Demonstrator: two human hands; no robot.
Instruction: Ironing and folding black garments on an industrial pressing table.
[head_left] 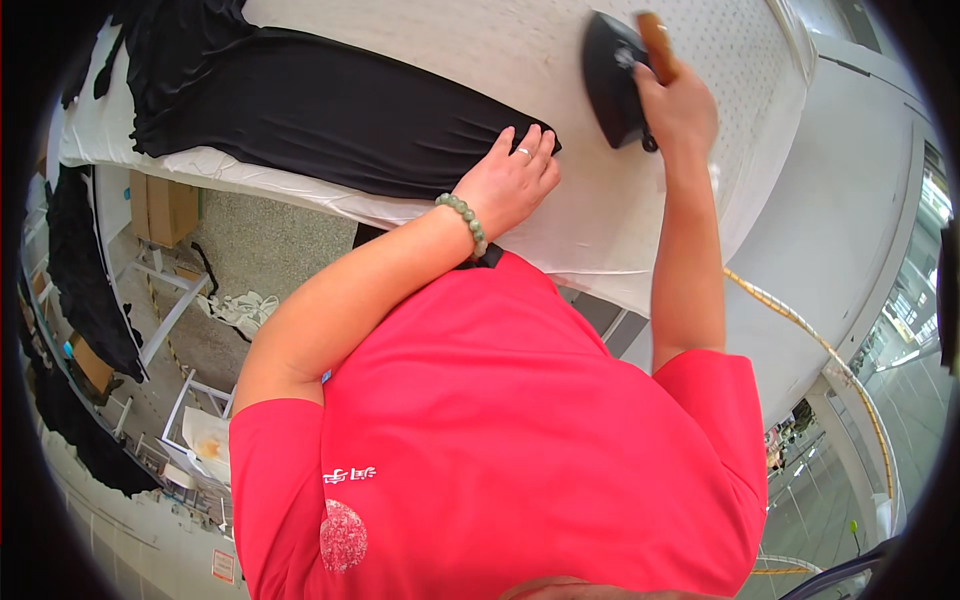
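A black garment (330,110) lies across the white-covered ironing table (560,215). It is bunched at the far left and spread flatter toward its narrow right end. My left hand (510,178) rests on that end, fingers stretched over the cloth, a ring and a green bead bracelet on it. To the right, apart from the cloth, my right hand (682,112) is closed around the wooden handle of a dark iron (612,85). The iron is slightly blurred, and I cannot tell whether its sole touches the table cover.
A white and yellow striped hose (800,325) runs down on the right beside a grey panel (810,180). Below the table's left side are a cardboard box (165,208), white metal frames (172,300) and a white cloth (242,312). More black cloth (88,270) hangs at the far left.
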